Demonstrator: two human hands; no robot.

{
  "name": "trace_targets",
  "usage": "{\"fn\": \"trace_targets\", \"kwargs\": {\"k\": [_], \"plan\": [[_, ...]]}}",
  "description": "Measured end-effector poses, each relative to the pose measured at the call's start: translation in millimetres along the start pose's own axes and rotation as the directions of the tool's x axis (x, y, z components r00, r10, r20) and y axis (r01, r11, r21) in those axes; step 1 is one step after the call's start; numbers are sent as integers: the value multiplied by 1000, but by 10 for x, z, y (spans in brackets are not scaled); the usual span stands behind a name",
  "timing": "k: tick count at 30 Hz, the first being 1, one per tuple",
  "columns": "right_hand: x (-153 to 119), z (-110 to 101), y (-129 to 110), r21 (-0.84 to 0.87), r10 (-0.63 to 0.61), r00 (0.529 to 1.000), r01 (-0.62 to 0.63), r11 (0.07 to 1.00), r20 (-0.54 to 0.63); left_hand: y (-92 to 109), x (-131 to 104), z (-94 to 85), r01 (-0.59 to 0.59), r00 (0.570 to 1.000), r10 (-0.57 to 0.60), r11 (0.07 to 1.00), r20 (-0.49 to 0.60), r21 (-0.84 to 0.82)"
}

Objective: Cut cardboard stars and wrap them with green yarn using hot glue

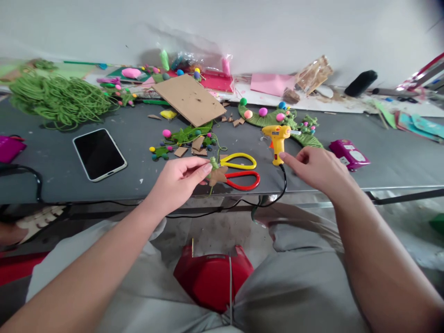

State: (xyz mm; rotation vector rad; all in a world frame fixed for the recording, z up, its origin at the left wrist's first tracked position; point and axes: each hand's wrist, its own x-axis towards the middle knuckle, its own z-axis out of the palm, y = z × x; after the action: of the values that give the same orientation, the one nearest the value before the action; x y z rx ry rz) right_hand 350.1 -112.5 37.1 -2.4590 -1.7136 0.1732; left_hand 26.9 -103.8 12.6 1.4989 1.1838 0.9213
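Observation:
My left hand point(180, 178) is closed, pinching a small cardboard star point(218, 175) whose upper part is wrapped in green yarn point(214, 163). A loose strand of the yarn trails up and back across the table. Scissors with one yellow and one red handle point(243, 180) lie just right of the star, their blades hidden. Beside a yellow glue gun point(278, 143), my right hand point(321, 169) has its thumb at the handle's edge. Its fingers are bent and apart from the thumb, not wrapped round the handle. The gun's nozzle points right and its black cord runs off the table's front edge.
A heap of green yarn point(62, 99) and a phone point(100, 154) lie at left. Behind the scissors are cardboard scraps point(198, 145), a cardboard sheet point(190, 99) and yarn-wrapped stars with pompoms point(161, 151). A green wreath point(258, 119) and purple packet point(348, 155) lie right.

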Motion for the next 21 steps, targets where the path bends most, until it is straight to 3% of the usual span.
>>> {"fn": "trace_targets", "kwargs": {"k": [7,11,16,19,21], "plan": [[306,340,-108,177,-135,986,150,973,-93,4,-3,27,8,1000,-7,999,11,-38],[483,565,-205,450,-51,991,101,887,-123,10,3,29,8,1000,-9,1000,10,17],[429,576,-249,804,-78,994,107,584,-75,25,21,25,-40,999,42,994,-22,98],[233,460,-289,936,-242,970,69,346,17,-5,49,24,-40,998,45,995,-48,91],[81,388,-328,978,-434,896,1,208,92,-42,69,25,-25,997,28,998,-68,52]]}}
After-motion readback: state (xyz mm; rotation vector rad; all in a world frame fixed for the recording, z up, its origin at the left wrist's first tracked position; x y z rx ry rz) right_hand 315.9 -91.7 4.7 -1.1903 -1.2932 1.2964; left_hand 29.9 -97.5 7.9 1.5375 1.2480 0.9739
